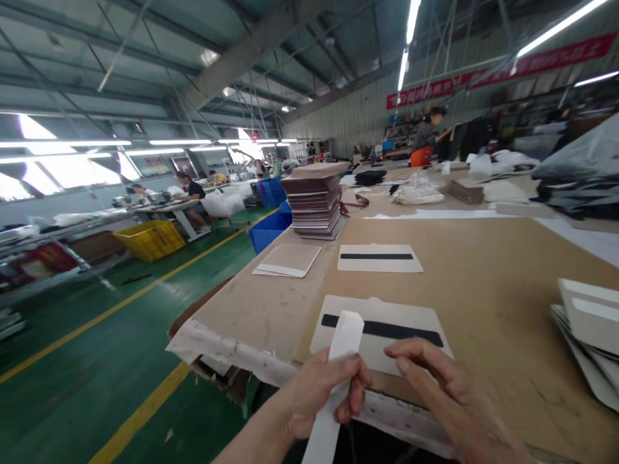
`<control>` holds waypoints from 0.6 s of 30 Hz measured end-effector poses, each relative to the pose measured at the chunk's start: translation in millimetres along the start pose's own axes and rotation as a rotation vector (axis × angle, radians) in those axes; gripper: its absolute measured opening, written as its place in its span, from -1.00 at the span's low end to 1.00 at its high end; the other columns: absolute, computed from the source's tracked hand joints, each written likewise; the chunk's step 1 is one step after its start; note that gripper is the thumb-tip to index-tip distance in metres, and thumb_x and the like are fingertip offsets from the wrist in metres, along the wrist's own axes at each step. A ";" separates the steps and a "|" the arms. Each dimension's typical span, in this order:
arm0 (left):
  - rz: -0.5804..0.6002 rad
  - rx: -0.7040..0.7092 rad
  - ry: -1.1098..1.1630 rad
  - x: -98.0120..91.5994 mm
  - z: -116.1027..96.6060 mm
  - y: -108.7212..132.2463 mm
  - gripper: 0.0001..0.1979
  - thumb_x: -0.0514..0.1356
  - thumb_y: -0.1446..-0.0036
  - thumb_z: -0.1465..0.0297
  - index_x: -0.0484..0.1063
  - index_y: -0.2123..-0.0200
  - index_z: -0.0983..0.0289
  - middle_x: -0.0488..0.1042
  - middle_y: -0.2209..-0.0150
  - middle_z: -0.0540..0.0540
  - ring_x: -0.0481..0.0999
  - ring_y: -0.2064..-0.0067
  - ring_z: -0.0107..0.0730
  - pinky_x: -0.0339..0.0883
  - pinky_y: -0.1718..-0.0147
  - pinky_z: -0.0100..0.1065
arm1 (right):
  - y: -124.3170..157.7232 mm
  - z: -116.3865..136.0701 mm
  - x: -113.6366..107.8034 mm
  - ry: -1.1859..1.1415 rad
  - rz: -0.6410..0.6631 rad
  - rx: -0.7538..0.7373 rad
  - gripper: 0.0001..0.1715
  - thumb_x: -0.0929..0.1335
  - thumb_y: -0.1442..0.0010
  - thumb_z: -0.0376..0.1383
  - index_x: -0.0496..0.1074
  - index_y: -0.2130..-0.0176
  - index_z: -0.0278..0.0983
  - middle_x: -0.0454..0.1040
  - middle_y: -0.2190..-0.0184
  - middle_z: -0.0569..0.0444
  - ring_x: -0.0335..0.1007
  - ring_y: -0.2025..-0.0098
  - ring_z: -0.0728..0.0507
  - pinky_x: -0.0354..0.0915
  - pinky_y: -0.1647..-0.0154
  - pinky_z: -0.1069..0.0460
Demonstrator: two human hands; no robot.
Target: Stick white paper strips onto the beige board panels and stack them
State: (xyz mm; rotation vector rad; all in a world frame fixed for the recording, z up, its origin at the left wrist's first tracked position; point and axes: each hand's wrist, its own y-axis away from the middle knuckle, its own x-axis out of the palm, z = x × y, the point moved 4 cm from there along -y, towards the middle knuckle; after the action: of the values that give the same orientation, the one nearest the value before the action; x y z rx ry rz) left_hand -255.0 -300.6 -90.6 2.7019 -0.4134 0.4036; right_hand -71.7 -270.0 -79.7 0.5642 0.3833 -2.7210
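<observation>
My left hand (333,383) is closed around a long white strip (347,335), its folded upper end sticking up past my thumb. To the right, my right hand (435,380) hovers with thumb and fingers slightly apart and nothing visible between them. Behind both hands lies a pale panel (401,314) with a black band across it, partly covered by the strip and my hands. Farther back rests a similar, smaller-looking panel (381,265), also with a black band.
A tall stack of brown and white pieces (314,203) stands at the table's left edge, with thin flat sheets (287,259) before it. At the right are stacked pale panels (594,328). Plastic bundles (418,189) lie farther back. People sit at machines across the green aisle.
</observation>
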 end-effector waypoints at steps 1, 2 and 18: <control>0.024 0.002 0.024 3.8 1.8 -2.2 -0.63 0.19 -0.10 0.11 0.41 0.39 0.36 0.35 0.67 -0.02 0.20 0.72 -0.61 -0.02 0.73 -0.54 | -1.7 1.8 6.1 -0.081 -0.012 0.037 -0.62 0.24 -0.27 -0.05 0.46 0.07 -0.16 0.51 0.06 0.01 0.43 0.04 -0.16 0.39 0.08 0.01; 0.046 0.006 0.044 7.3 3.0 -3.9 -0.64 0.19 -0.11 0.12 0.41 0.40 0.36 0.35 0.67 -0.01 0.21 0.73 -0.61 -0.02 0.74 -0.54 | -3.1 3.1 11.3 -0.160 -0.023 0.063 -0.57 0.25 -0.26 -0.05 0.41 -0.03 -0.16 0.50 0.03 0.00 0.43 0.03 -0.16 0.40 0.10 0.01; -0.066 -0.013 0.088 23.9 14.1 -18.7 -0.56 0.24 -0.03 0.02 0.37 0.44 0.33 0.34 0.69 -0.04 0.18 0.75 -0.62 -0.01 0.75 -0.53 | -5.8 15.4 20.2 -0.180 -0.167 -0.084 -0.76 0.32 -0.22 -0.16 0.52 0.18 -0.19 0.49 0.18 0.03 0.42 0.16 -0.12 0.32 0.12 0.05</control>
State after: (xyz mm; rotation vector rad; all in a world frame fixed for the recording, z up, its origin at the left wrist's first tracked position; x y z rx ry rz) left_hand -223.7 -295.3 -101.2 2.6655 -0.3006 0.4965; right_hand -96.5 -275.1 -73.6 0.2724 0.5156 -2.8691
